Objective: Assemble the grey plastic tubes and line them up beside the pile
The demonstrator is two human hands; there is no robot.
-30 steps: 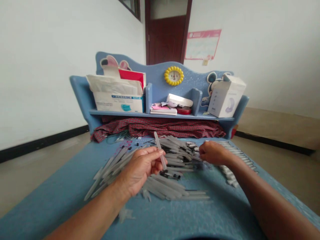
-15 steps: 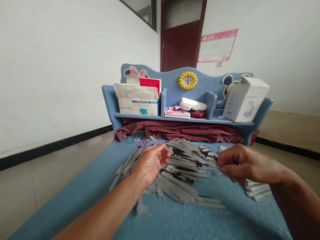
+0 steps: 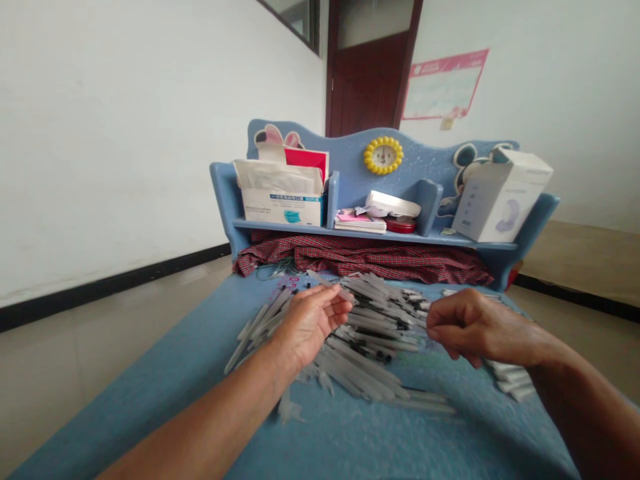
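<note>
My left hand (image 3: 317, 320) is over the pile, palm turned inward, with thumb and fingertips closed on a clear plastic sleeve (image 3: 346, 295). To the right, my right hand (image 3: 470, 327) is held in a tight pinch above the table; whatever is between its fingers is too thin and blurred to name. Under and between the hands lies a heap of pens (image 3: 365, 373) with pale translucent bodies and black parts, many apparently in clear sleeves. Beside and partly behind my right hand, another group of pale, wrapped-looking sticks (image 3: 515, 383) lies in a row.
The blue table (image 3: 400, 447) has a raised shelf at its back. On it stand a mask box (image 3: 283, 207), papers (image 3: 360, 223), a red round tin (image 3: 401, 225) and a white box (image 3: 503, 197). A red checked cloth (image 3: 365, 257) is bunched beneath the shelf.
The view has shifted slightly. My right hand has come a little to the left, and my left hand slightly to the right, so they are closer together. Both remain pinched.
</note>
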